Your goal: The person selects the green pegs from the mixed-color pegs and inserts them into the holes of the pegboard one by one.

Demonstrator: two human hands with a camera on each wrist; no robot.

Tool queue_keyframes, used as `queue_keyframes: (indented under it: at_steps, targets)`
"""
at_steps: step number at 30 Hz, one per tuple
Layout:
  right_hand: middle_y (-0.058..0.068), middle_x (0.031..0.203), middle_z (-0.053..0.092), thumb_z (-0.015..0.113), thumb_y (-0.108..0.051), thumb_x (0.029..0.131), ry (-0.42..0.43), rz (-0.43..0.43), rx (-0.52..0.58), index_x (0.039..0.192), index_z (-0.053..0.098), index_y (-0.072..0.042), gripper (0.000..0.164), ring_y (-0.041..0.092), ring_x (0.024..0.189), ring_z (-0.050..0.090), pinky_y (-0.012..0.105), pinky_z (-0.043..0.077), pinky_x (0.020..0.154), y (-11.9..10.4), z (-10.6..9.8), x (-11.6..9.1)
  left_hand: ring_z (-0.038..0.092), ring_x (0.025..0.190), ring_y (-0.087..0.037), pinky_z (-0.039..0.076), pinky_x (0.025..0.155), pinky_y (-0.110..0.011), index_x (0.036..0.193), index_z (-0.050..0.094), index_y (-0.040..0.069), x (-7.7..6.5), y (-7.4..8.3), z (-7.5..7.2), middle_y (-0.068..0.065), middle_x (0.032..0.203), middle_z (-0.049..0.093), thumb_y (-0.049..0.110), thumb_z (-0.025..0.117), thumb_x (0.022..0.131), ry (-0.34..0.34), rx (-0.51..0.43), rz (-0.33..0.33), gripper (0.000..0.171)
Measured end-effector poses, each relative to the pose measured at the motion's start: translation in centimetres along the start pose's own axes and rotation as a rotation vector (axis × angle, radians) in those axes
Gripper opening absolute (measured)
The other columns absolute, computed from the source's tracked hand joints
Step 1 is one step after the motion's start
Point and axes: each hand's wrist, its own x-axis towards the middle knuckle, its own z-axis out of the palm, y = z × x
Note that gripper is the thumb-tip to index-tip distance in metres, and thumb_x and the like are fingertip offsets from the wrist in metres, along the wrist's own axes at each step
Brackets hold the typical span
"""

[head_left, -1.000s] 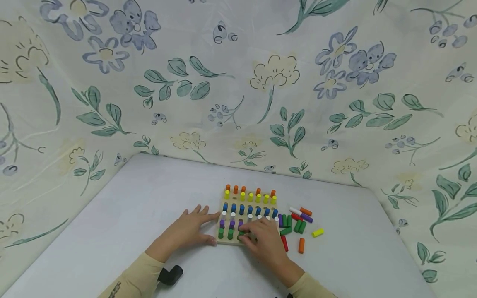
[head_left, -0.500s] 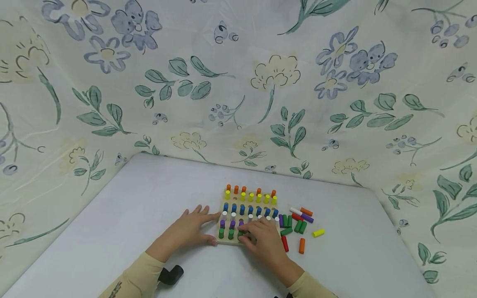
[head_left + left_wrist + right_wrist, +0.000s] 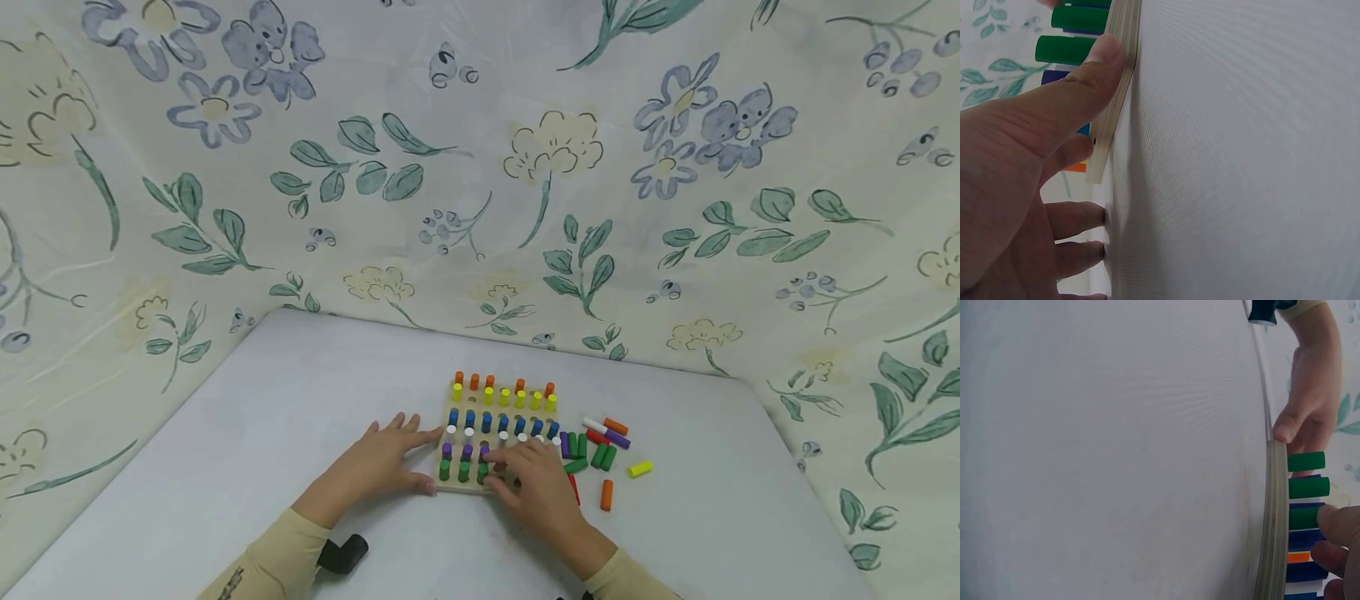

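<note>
A wooden pegboard [image 3: 465, 489] lies on the table, with upright pegs in rows of orange, yellow, blue, white, purple and green. My left hand [image 3: 386, 458] rests at its left side, fingers spread. In the left wrist view the thumb [image 3: 1107, 50] presses the board's edge. My right hand [image 3: 536, 483] hovers over the near right part of the board, hiding several holes. Its thumb and index finger are just right of the third green peg [image 3: 482, 473]. In the right wrist view the thumb [image 3: 1335, 524] overlaps the end of that green peg.
Loose pegs lie right of the board: several green ones [image 3: 577, 446], a white one [image 3: 595, 426], a yellow one [image 3: 640, 469], orange ones [image 3: 607, 495], and some red and purple. A black object [image 3: 345, 554] is beside the left sleeve. A floral cloth [image 3: 480, 250] hangs behind the table.
My right hand has drawn back slightly to the right, its thumb and index finger coming away from the third green peg, which now shows more fully. The left hand stays put.
</note>
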Motion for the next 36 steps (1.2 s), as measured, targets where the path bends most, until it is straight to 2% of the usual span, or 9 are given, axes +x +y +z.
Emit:
queue_keyframes:
  at_steps: [10,16,25,36]
  targets:
    - [-0.017,0.093,0.069,0.078,-0.037,0.091,0.004,0.002,-0.027,0.115,0.074,-0.024,0.028,0.006,0.094,0.056,0.037,0.051,0.091,0.5,-0.1,-0.4,0.028,0.148,-0.048,0.017,0.118,-0.070,0.147,0.057,0.022,-0.2,0.2,0.0,-0.025,0.155,0.043,0.054,0.085,0.073,0.005,-0.002,0.001,0.085]
    - [-0.014,0.095,0.072,0.079,-0.037,0.090,0.012,-0.006,-0.045,0.115,0.074,-0.023,0.029,0.007,0.091,0.055,0.035,0.049,0.089,0.5,-0.5,-0.5,0.027,0.148,-0.048,0.016,0.119,-0.069,0.148,0.056,0.021,0.1,-0.1,0.2,-0.025,0.156,0.041,0.055,0.084,0.075,-0.004,-0.002,-0.001,0.085]
    - [-0.015,0.092,0.071,0.082,-0.034,0.087,0.063,-0.007,-0.024,0.110,0.074,-0.022,0.027,0.007,0.094,0.057,0.034,0.049,0.084,1.2,-0.6,-1.0,0.025,0.149,-0.047,0.015,0.120,-0.068,0.148,0.056,0.023,0.3,-0.3,0.4,-0.024,0.157,0.040,0.054,0.084,0.075,-0.012,-0.006,-0.013,0.085]
    - [-0.016,0.090,0.068,0.081,-0.036,0.088,0.062,0.015,-0.045,0.109,0.074,-0.023,0.026,0.008,0.094,0.056,0.032,0.048,0.083,1.7,-0.9,-1.2,0.024,0.150,-0.047,0.014,0.120,-0.067,0.149,0.055,0.022,0.1,-0.1,0.1,-0.023,0.158,0.039,0.053,0.084,0.076,-0.020,-0.016,-0.018,0.084]
